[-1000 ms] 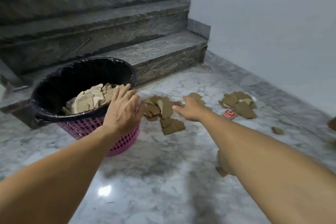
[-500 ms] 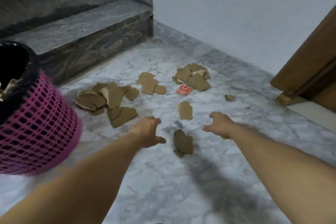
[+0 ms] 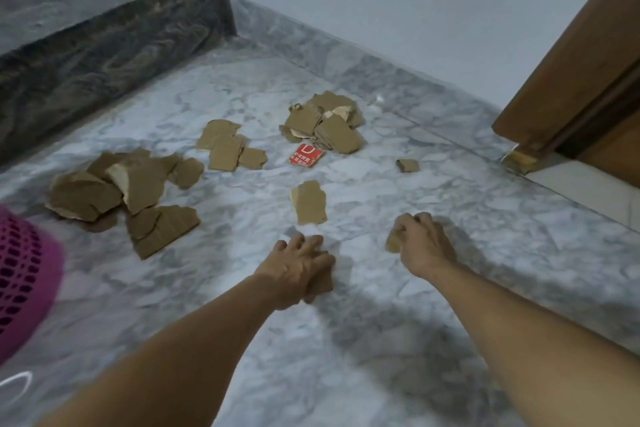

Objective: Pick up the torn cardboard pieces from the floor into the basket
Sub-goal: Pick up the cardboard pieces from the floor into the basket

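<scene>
left hand: fingers spread, pressed on scrap | right hand: fist gripping piece | basket: frame left edge

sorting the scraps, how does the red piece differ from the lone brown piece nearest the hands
The red piece is red with white print; the lone brown piece is plain tan cardboard. The red one looks smaller and lies farther away, by the far pile. Both lie flat on the floor, untouched.

Soft dim light; basket edge blurred, perhaps motion; corners bend.
</scene>
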A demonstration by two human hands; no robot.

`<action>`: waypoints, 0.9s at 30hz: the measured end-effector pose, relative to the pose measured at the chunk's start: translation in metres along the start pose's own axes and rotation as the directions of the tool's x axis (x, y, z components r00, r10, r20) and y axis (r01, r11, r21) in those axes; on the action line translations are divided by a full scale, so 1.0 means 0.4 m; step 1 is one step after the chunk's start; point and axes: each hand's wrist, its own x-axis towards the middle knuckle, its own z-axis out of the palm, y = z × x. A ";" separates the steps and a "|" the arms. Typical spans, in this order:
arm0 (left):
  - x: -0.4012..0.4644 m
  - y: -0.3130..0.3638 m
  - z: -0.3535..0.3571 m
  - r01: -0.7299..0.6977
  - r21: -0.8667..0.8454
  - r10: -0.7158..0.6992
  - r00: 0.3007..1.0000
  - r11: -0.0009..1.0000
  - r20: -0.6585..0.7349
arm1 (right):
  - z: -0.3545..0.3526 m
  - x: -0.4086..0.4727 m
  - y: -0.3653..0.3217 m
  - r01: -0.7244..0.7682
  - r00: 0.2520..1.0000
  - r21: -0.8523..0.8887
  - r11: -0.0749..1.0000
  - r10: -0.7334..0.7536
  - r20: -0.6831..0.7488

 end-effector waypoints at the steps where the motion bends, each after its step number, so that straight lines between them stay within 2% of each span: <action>1: 0.005 -0.004 -0.004 0.017 0.001 -0.017 1.000 1.000 -0.025 | -0.005 0.011 -0.005 0.002 1.000 0.023 1.000 -0.002 0.000; 3: 0.018 -0.017 -0.005 0.076 -0.053 -0.078 0.997 0.996 -0.028 | -0.015 0.039 -0.013 -0.008 1.000 0.024 1.000 0.008 0.008; 7: 0.043 -0.047 0.000 0.197 -0.272 -0.208 0.978 0.942 -0.010 | -0.030 0.087 -0.033 0.003 0.998 -0.024 1.000 -0.002 0.062; 10: 0.049 -0.070 -0.009 0.314 -0.466 -0.378 0.925 0.827 -0.048 | -0.044 0.124 -0.046 -0.025 1.000 -0.026 0.999 0.025 -0.007; 13: 0.046 -0.131 -0.016 0.433 -0.629 -0.598 0.799 0.645 -0.063 | -0.070 0.173 -0.056 -0.056 0.992 0.039 0.998 0.060 -0.108; 17: 0.013 -0.246 -0.009 0.509 -0.717 -0.774 0.630 0.476 -0.066 | -0.097 0.233 -0.061 -0.108 0.964 0.183 0.977 0.148 -0.221; 19: -0.005 -0.300 -0.007 0.508 -0.781 -0.848 0.528 0.362 -0.049 | -0.112 0.263 -0.073 -0.119 0.976 0.235 0.965 0.156 -0.149; 21: -0.026 -0.354 0.011 0.471 -0.844 -0.889 0.457 0.257 -0.015 | -0.117 0.280 -0.097 -0.138 0.989 0.259 0.956 0.146 -0.012; 23: -0.052 -0.403 0.042 0.490 -0.853 -0.922 0.386 0.182 0.025 | -0.093 0.274 -0.154 -0.119 0.992 0.244 0.962 0.108 0.058; 27: -0.088 -0.450 0.092 0.734 -0.674 -0.971 0.212 0.084 0.109 | -0.024 0.209 -0.303 0.057 0.994 0.149 0.987 -0.070 0.084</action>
